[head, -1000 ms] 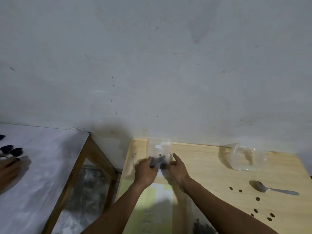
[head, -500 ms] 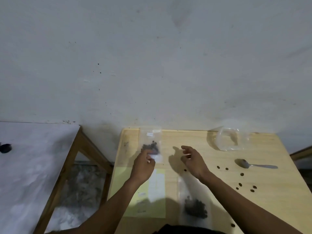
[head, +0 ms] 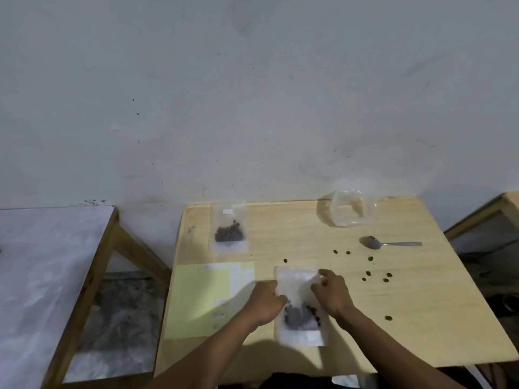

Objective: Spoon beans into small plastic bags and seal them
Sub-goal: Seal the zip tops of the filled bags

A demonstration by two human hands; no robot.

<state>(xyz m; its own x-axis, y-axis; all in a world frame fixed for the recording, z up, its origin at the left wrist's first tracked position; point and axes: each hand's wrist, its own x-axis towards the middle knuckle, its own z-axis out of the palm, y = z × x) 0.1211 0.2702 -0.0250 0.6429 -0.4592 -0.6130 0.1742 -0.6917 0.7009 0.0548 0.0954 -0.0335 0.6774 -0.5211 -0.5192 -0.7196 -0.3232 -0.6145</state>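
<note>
A small clear bag (head: 299, 328) with dark beans lies flat on the wooden table (head: 407, 318) in front of me. My left hand (head: 266, 300) rests on its left edge and my right hand (head: 331, 294) on its upper right, fingers pinching the plastic. A second small bag with beans (head: 229, 230) lies at the table's far left, apart from both hands. A metal spoon (head: 389, 243) lies at the right, with several loose beans (head: 368, 273) scattered below it. An empty-looking larger clear bag (head: 348, 207) stands at the back right.
A yellow sheet of paper (head: 202, 299) lies on the table's left half. A white-topped table (head: 42, 276) stands to the left, across a gap. Another wooden piece (head: 488, 214) shows at the far right. A wall is right behind the table.
My left hand let go of the far bag and left it at the back left. Both hands came back to the nearer bag with beans. The view tilted down.
</note>
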